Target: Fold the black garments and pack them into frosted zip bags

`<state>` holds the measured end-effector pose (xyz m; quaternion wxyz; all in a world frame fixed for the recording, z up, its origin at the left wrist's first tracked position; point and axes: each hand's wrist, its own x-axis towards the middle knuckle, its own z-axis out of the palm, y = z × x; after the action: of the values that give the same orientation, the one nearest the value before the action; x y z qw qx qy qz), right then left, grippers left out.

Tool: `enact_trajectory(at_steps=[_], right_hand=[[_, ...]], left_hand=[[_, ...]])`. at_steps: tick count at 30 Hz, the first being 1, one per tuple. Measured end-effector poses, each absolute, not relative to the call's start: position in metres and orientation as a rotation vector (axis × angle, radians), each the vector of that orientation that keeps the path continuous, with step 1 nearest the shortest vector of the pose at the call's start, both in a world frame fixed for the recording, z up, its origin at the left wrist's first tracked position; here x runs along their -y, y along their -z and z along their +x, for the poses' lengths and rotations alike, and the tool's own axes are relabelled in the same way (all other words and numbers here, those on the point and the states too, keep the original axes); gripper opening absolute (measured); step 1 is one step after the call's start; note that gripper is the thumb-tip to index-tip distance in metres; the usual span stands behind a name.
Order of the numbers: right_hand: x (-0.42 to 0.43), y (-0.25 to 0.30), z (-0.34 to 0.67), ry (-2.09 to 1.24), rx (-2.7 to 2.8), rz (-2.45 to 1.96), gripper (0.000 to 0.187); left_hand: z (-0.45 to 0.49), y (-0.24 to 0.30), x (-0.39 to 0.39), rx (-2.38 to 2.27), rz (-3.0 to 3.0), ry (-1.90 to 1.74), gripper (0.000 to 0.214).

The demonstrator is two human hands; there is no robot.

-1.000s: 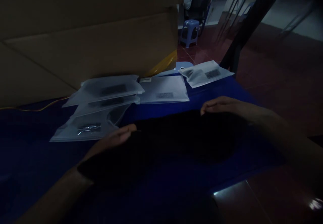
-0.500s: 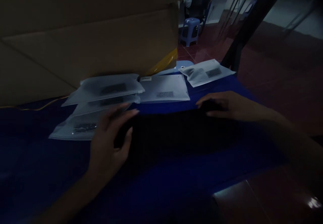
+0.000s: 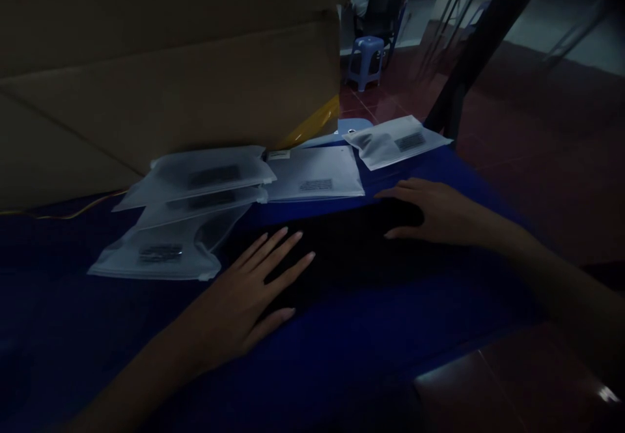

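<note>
A black piece of fabric (image 3: 336, 254) lies across the blue-covered table (image 3: 303, 361); its exact kind is too dark to make out. My left hand (image 3: 254, 296) rests flat on its left part with the fingers spread. On the right part, my right hand (image 3: 430, 215) has its fingers curved, thumb apart from them, and no grip on the cloth shows. Beyond my left hand are frosted zip bags (image 3: 205, 176), overlapping each other. Another bag (image 3: 319, 172) with a printed label lies past the fabric's middle.
A large cardboard box (image 3: 170, 88) stands along the back left. A separate frosted bag (image 3: 398, 141) lies at the table's far right edge. Behind are a blue plastic stool (image 3: 365, 58), a dark slanted post (image 3: 469, 68) and a person seated in a chair (image 3: 381, 10).
My left hand has moved right and toward me, from beside the bags onto the black fabric, and its fingers have spread flat. My right hand has shifted slightly left.
</note>
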<state>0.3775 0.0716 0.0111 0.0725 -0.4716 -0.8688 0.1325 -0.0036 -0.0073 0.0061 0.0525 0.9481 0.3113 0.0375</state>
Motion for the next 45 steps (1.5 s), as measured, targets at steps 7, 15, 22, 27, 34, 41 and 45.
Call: enact_trajectory(at_steps=[7, 15, 22, 27, 34, 41, 45], right_hand=[[-0.056, -0.005, 0.354, -0.066, 2.6, -1.117, 0.051], [-0.051, 0.002, 0.35, -0.298, 2.865, -0.949, 0.068], [-0.059, 0.008, 0.356, -0.353, 2.838, -0.99, 0.065], [-0.06, 0.007, 0.356, -0.364, 2.822, -0.992, 0.066], [-0.062, 0.0, 0.353, -0.288, 2.696, -0.949, 0.048], [-0.066, 0.001, 0.356, -0.196, 2.568, -1.242, 0.056], [-0.068, 0.001, 0.357, -0.116, 2.355, -1.646, 0.08]], left_hand=[[-0.005, -0.005, 0.005, -0.936, 2.861, -0.06, 0.079], [-0.004, -0.004, 0.005, -0.966, 2.829, -0.073, 0.078], [-0.004, -0.003, 0.005, -0.972, 2.831, -0.062, 0.077], [-0.006, -0.003, 0.004, -0.954, 2.841, -0.066, 0.078], [-0.006, -0.004, 0.005, -0.967, 2.8, -0.104, 0.076], [-0.008, -0.003, 0.004, -0.946, 2.831, -0.08, 0.077], [-0.007, -0.005, 0.003, -0.931, 2.839, -0.073, 0.076]])
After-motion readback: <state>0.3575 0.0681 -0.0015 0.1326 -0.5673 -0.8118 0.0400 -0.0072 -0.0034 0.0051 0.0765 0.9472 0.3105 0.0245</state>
